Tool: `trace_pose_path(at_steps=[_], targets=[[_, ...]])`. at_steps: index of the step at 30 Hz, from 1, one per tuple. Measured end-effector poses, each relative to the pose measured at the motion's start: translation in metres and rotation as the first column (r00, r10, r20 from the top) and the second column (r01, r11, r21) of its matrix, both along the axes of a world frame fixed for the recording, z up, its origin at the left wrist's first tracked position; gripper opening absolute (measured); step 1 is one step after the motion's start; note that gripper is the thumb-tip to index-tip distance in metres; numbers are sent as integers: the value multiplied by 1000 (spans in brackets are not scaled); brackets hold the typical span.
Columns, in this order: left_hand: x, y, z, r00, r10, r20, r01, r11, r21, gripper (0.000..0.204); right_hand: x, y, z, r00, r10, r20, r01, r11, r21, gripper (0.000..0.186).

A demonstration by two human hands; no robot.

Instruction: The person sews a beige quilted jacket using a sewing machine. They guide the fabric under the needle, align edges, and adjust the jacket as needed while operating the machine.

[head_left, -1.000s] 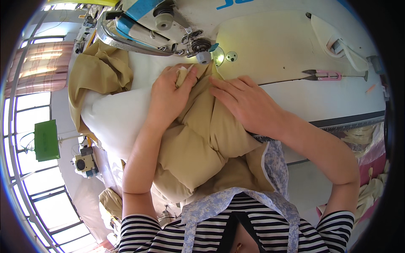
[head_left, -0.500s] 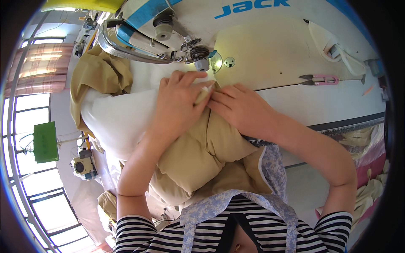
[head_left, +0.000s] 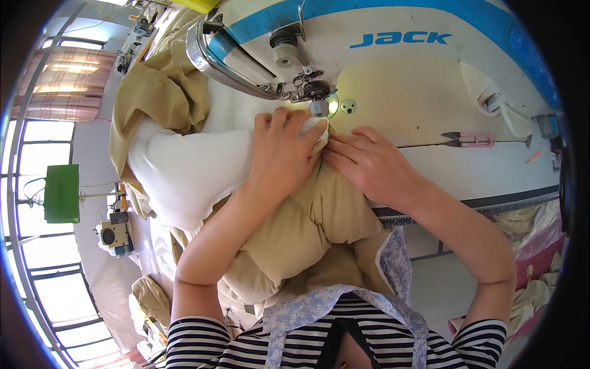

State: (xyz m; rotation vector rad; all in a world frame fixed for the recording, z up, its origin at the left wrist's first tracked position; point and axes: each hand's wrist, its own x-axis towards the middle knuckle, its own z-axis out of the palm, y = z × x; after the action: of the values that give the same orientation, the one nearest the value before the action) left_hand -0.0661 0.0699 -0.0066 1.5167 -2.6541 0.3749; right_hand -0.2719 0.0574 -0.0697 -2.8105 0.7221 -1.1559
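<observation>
A puffy khaki padded fabric piece (head_left: 279, 237) with a white layer (head_left: 178, 169) hangs over the table edge onto my lap. My left hand (head_left: 284, 147) pinches its folded edge between thumb and fingers, right beside the needle area of a white and blue sewing machine (head_left: 393, 15). Pressed together, the fingers of my right hand (head_left: 372, 165) hold the same edge just to the right, close to the left thumb. The fabric right under the machine's foot is hidden by my left hand and the machine head.
Pink-handled thread snips (head_left: 470, 141) lie on the machine bed to the right. A ruler strip (head_left: 485, 204) runs along the table's front edge. More khaki fabric (head_left: 153, 92) is heaped at the far left. A green box (head_left: 62, 194) and another machine (head_left: 115, 235) stand farther left.
The view has shifted, so the machine and both hands appear farther right and slightly lower. Both hands keep their grip on the fabric edge near the needle.
</observation>
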Motion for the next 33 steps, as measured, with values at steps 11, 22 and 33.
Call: trace_pose_path(at_steps=[11, 22, 33], targets=[[24, -11, 22, 990, -73, -122, 75, 997, 13, 39, 4, 0, 2, 992, 3, -126, 10, 994, 108, 44], [34, 103, 84, 994, -83, -72, 69, 980, -187, 51, -39, 55, -12, 798, 507, -325, -530, 848, 22, 55], [149, 16, -28, 814, 492, -309, -431, 868, 249, 62, 101, 40, 55, 974, 179, 141, -216, 526, 823, 46]])
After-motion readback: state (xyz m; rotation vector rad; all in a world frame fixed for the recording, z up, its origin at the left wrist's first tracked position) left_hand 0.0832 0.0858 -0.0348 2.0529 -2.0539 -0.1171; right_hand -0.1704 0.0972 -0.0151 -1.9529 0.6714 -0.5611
